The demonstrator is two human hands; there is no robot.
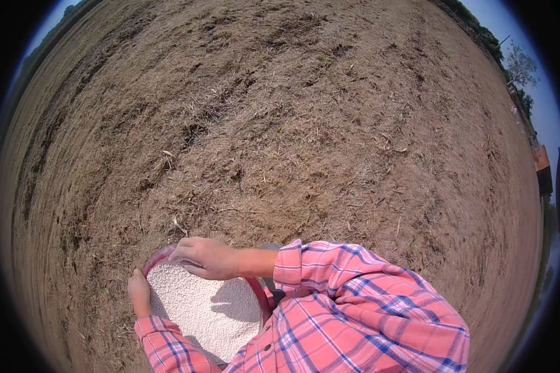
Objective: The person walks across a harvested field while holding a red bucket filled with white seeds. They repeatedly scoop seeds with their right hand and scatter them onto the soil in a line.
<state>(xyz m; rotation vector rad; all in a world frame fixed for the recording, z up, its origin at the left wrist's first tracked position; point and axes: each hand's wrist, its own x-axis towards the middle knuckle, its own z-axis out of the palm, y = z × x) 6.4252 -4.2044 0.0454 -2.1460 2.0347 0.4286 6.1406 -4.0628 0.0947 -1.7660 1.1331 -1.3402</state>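
Note:
A red basin (264, 298) full of white granules (191, 307) is held against the front of my body. My left hand (139, 293) grips its rim on the left side, thumb over the edge. Across the far part of the basin reaches my right hand (205, 258), its fingers bent downward by the far rim. Pale dust coats the fingers. Whether granules are inside the right hand is hidden. A shadow of the hand falls on the granules, which lie in a broad, nearly level heap.
Around me stretches a field of dry soil (308, 140) strewn with straw and cut stalks. Uneven furrows and dark clods (196, 133) cross it. Far right stand a bare tree (520, 65) and a small structure with an orange-red top (541, 157).

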